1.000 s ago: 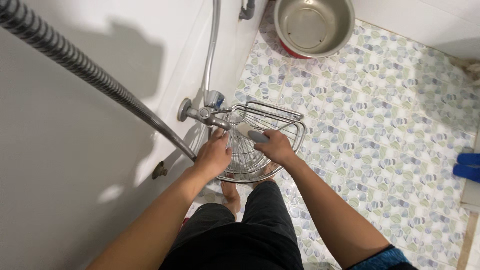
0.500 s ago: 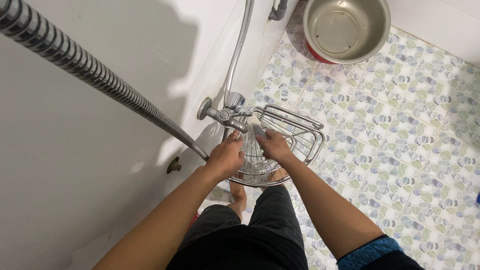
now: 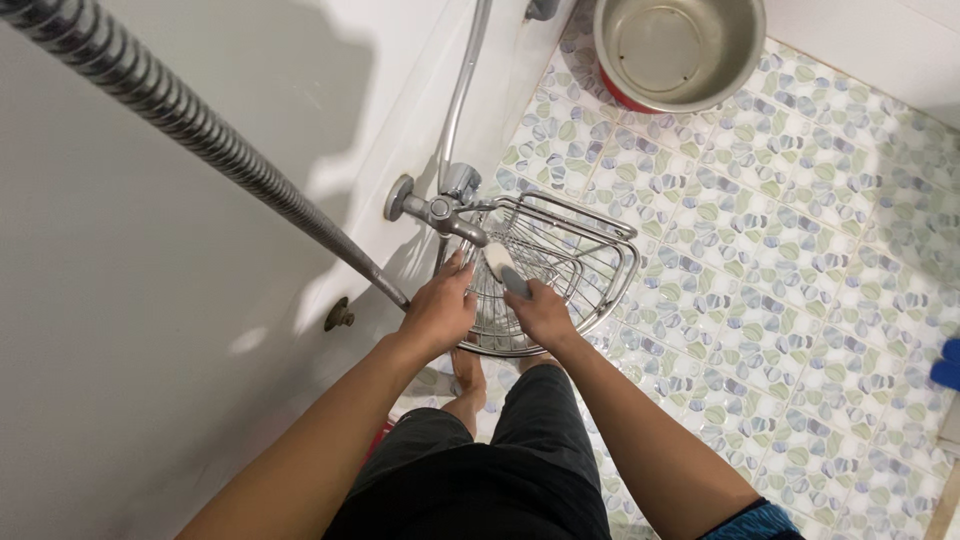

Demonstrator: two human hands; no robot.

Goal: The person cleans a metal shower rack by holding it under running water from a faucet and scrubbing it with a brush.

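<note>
1. at my 10 o'clock a ribbed metal shower hose (image 3: 190,135) runs slantwise down the white wall (image 3: 150,330) toward a small fitting.
2. my left hand (image 3: 438,312) is closed over the near left edge of the wire corner rack (image 3: 590,270), fingers curled on the wires, steadying it under the wall tap (image 3: 440,210) at 12 o'clock.
3. the rack sits tilted in front of me, off the floor, its curved rim toward my body and its straight sides toward 1 o'clock; the tap spout hangs just over its left corner.
4. my right hand (image 3: 540,312) is wrapped round the grey handle of a small scrub brush (image 3: 503,270), its pale head pressed onto the rack's wires near the middle.
5. as i judge it, the scrubbing is under way: the brush works the left middle of the wires, while the right side and outer rails look untouched. i cannot tell whether water is running.
6. farther off at 1 o'clock a steel basin (image 3: 680,45) stands on the pebble-pattern floor tiles (image 3: 800,250), well apart from the rack.
</note>
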